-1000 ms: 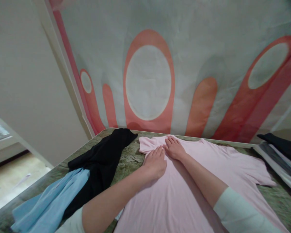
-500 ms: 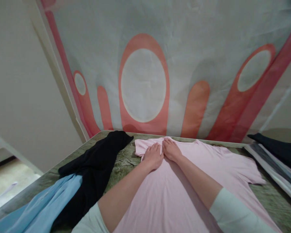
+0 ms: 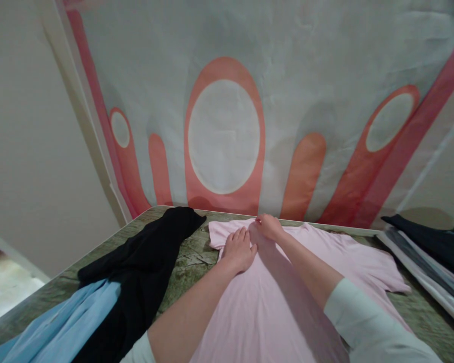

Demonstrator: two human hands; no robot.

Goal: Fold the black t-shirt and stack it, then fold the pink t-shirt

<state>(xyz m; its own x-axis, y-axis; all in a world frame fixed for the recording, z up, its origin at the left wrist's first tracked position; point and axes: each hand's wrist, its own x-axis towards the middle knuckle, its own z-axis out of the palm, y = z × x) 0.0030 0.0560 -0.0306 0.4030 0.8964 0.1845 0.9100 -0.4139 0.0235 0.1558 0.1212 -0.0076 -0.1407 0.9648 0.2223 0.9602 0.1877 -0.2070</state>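
Observation:
A pink T-shirt (image 3: pixel 283 302) lies spread over the wood-patterned table, its sleeves at the left and right. My left hand (image 3: pixel 239 251) rests flat on it near the left sleeve, fingers stretched out. Beside it, at the shirt's far edge, my right hand (image 3: pixel 269 228) has its fingers curled and pinched on the pink fabric. The fingertips of that hand are partly hidden.
Left of the shirt lie a black garment (image 3: pixel 144 272) and a light blue garment (image 3: pixel 68 322). A stack of folded clothes (image 3: pixel 431 262) sits at the right. Behind the table (image 3: pixel 191 257) hangs a printed backdrop (image 3: pixel 223 136).
My right hand has gone from lying flat on the shirt to curled fingers at its far edge. My left hand stays flat on the fabric. The view has shifted slightly.

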